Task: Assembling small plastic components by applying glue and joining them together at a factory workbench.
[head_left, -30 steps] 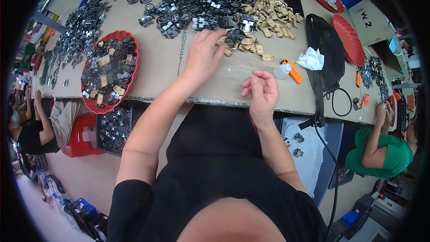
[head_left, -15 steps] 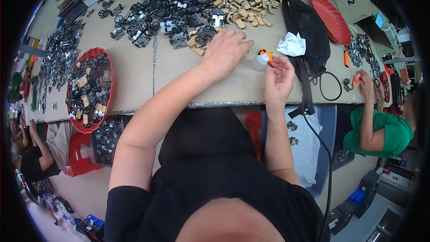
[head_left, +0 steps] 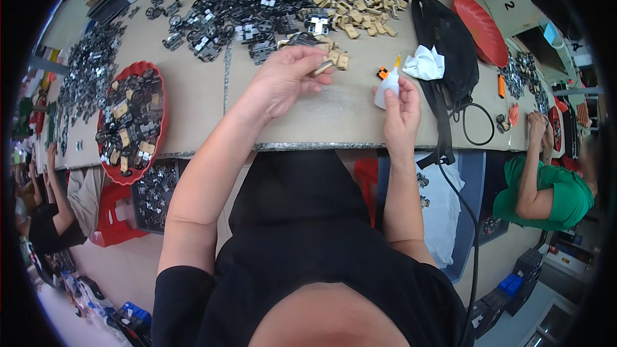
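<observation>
Between the thumb and fingers of my left hand [head_left: 283,80] is a small tan plastic part [head_left: 322,68], partly hidden by the fingertips. Just beyond it lie a few more tan parts [head_left: 340,59] beside dark wheeled toy chassis. My right hand [head_left: 403,108] is wrapped round a small white squeeze bottle [head_left: 386,93], whose thin yellow nozzle [head_left: 397,63] points up and away from me. A small orange and black piece [head_left: 383,72] shows right behind the bottle. To its right, a crumpled white tissue [head_left: 425,63] rests against a black bag [head_left: 443,38].
A heap of dark chassis [head_left: 257,6] and a pile of tan parts [head_left: 366,3] cover the far table. At left stands a red scalloped tray [head_left: 160,122] full of assembled pieces. A black cable [head_left: 493,125] hangs over the edge. A person in green [head_left: 546,189] works at right.
My left hand has drawn back from the parts toward me, with a tan part now in its fingers. My right hand has taken a fuller grip on the bottle, its nozzle now pointing upward.
</observation>
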`<state>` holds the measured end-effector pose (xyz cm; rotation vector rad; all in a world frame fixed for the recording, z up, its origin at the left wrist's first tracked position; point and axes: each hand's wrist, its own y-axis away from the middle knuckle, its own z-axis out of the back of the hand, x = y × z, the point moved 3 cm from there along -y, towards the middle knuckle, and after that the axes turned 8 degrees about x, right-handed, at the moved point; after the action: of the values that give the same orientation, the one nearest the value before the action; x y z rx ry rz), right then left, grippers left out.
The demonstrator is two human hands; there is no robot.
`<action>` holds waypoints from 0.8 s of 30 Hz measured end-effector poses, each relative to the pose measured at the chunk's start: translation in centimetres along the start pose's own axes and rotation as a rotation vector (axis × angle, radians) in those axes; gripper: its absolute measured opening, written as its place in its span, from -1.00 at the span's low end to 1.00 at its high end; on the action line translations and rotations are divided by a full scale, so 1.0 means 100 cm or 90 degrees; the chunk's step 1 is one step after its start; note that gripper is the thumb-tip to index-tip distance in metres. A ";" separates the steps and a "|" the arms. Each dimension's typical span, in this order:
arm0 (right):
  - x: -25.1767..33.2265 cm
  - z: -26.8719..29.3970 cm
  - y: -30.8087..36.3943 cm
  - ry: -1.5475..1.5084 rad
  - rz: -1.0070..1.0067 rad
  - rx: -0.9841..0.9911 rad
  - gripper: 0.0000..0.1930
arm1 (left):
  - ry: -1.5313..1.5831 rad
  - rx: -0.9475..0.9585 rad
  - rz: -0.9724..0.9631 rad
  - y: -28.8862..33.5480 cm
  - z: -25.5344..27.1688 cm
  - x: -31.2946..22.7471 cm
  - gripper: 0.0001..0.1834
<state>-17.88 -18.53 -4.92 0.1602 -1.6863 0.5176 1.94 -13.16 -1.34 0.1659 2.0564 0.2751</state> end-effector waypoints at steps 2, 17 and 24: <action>0.006 -0.005 0.000 -0.082 -0.056 0.030 -0.68 | 0.132 -0.005 0.043 0.008 0.027 0.016 -0.79; -0.003 -0.059 -0.002 -0.462 -0.174 0.077 -0.79 | -0.040 -0.046 -0.111 0.067 0.041 0.043 -0.67; -0.007 -0.070 0.005 -0.261 -0.055 0.141 -0.75 | -0.028 -0.072 -0.167 0.069 0.043 0.047 -0.69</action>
<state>-11.65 -15.25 -5.05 0.5263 -2.0051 0.6368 3.49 -4.89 -5.47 -0.1657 1.9865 0.2214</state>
